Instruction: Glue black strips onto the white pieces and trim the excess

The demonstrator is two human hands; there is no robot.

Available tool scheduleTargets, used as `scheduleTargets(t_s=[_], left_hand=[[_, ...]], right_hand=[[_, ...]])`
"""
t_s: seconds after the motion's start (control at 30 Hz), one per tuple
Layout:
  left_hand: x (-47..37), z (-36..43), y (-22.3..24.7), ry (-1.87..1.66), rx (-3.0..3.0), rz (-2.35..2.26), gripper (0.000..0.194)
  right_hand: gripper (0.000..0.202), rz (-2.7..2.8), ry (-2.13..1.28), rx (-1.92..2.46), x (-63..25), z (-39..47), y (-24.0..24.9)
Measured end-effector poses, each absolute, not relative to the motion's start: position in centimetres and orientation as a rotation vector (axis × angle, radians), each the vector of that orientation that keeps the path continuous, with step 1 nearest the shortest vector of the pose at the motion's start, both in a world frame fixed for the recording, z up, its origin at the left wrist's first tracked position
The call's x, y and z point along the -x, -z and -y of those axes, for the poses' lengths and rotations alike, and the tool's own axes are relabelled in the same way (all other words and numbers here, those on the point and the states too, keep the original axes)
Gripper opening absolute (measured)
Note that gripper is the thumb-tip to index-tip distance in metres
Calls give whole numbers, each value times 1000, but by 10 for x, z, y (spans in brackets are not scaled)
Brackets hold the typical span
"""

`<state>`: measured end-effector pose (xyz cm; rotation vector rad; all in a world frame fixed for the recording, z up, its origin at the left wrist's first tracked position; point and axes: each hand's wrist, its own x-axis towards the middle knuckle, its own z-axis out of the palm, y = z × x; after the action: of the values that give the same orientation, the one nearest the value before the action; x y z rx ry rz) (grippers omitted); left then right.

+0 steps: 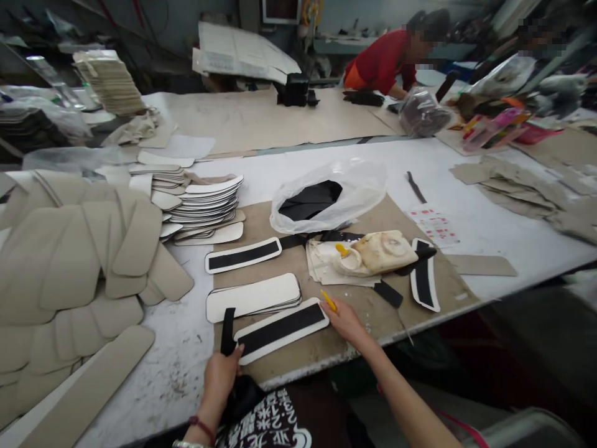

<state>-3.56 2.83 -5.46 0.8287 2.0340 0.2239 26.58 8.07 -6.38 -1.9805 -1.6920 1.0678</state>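
My left hand (pixel 222 374) is closed at the left end of a white rounded panel (pixel 321 306) with a wide black strip (pixel 280 328) on its face. A narrow black strip (pixel 227 326) sticks up from the same hand. At the panel's right end, my right hand (pixel 346 322) pinches a small yellow spreader (pixel 329 301), its fingers touching the panel's edge. Behind lies a short stack of white panels (pixel 254 295). A crusted cut-open bottle (pixel 385 250) with white stuff inside holds another yellow spreader (pixel 342 249).
Tan pieces (pixel 69 249) cover the left side, beside a stack of white-edged panels (pixel 205 202). A plastic bag (pixel 359 186) holds black pieces (pixel 312 200). More strip-faced panels lie behind (pixel 244 256) and right (pixel 424 277). A person in red (pixel 385 59) leans over the far table.
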Motion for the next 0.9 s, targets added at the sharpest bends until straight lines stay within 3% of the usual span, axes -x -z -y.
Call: scheduleTargets(t_s=[0.37, 0.6, 0.9], left_hand=[[46, -8, 30, -577, -569, -1768, 35], [57, -4, 11, -795, -285, -1537, 37], [59, -13, -3, -927, 23, -1309, 39]], right_hand=[[38, 1204, -1681, 1807, -255, -73, 28], [39, 885, -1873, 1643, -246, -73, 2], [42, 654, -1992, 1454, -236, -84, 6]])
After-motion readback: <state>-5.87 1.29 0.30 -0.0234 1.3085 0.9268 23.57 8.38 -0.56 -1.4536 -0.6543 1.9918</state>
